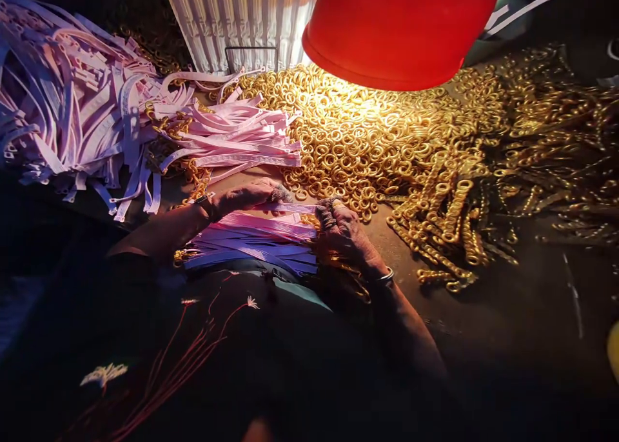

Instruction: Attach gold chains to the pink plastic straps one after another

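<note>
My left hand (pixel 251 195) lies on top of a flat bundle of pink straps (pixel 256 235) in front of me, fingers curled over one strap's upper edge. My right hand (pixel 341 230) grips the right end of the same bundle, fingers closed where small gold rings (pixel 312 221) hang from the strap ends. A watch sits on my left wrist and a bangle on my right. Just beyond the hands lies a broad heap of loose gold rings (pixel 358 139).
A red lamp shade (pixel 401 29) hangs over the ring heap. Gold chain lengths (pixel 454 229) spread to the right. A large pile of pink and white straps (pixel 82 106) fills the left. A white ribbed container (pixel 242 16) stands at the back.
</note>
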Tool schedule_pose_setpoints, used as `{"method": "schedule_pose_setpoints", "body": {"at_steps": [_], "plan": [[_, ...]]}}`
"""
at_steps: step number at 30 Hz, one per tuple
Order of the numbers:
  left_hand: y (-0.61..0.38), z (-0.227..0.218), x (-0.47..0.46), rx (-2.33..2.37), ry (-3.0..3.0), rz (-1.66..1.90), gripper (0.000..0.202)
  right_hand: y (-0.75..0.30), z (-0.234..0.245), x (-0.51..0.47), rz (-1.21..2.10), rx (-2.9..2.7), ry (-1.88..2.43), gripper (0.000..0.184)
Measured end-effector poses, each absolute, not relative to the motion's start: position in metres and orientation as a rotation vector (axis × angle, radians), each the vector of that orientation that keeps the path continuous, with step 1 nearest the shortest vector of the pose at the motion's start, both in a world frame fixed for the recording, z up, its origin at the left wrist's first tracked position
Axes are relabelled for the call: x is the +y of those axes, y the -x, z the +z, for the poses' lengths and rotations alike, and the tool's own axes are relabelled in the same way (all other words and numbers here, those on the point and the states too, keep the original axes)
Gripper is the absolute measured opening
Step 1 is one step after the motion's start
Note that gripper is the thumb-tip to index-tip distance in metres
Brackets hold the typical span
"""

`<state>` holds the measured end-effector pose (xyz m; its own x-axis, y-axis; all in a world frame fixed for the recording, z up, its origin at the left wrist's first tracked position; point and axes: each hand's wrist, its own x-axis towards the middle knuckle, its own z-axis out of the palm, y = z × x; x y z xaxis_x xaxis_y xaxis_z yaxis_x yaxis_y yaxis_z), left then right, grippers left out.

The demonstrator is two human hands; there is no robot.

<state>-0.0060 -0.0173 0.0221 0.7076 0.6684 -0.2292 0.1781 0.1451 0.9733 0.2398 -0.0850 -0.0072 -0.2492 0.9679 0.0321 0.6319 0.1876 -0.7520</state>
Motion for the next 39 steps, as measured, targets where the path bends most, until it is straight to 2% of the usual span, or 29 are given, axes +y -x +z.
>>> {"method": "schedule_pose_setpoints", "body": {"at_steps": [7,11,19,24,28,32,35,39], "plan": [[-0.001,-0.002,-0.014,0.868,-1.291,0.331,0.016,-0.239,-0.012,-0.079,0.842,-1.949,1.522,0.043],[0.002,-0.010,-0.009,0.769,-1.314,0.310,0.022,-0.240,-0.016,-0.078,0.842,-1.929,1.509,0.043],[-0.045,0.009,-0.032,0.910,-1.357,0.316,0.022,-0.232,-0.013,-0.082,0.801,-1.871,1.494,0.041],[-0.050,0.020,-0.040,0.878,-1.166,0.410,0.025,-0.230,0.003,-0.093,1.094,-1.719,1.468,0.056],[-0.038,0.034,-0.044,0.845,-0.998,0.366,0.031,-0.227,0.025,-0.111,1.180,-1.838,1.331,0.041],[-0.031,0.044,-0.060,0.890,-0.965,0.272,0.036,-0.216,0.036,-0.137,0.984,-2.036,1.474,0.025],[-0.025,0.038,-0.079,0.906,-0.935,0.203,0.039,-0.209,0.029,-0.155,0.904,-2.137,1.515,0.026],[-0.013,0.026,-0.105,0.894,-0.892,0.156,0.035,-0.206,0.011,-0.176,0.994,-2.165,1.463,0.028]]}}
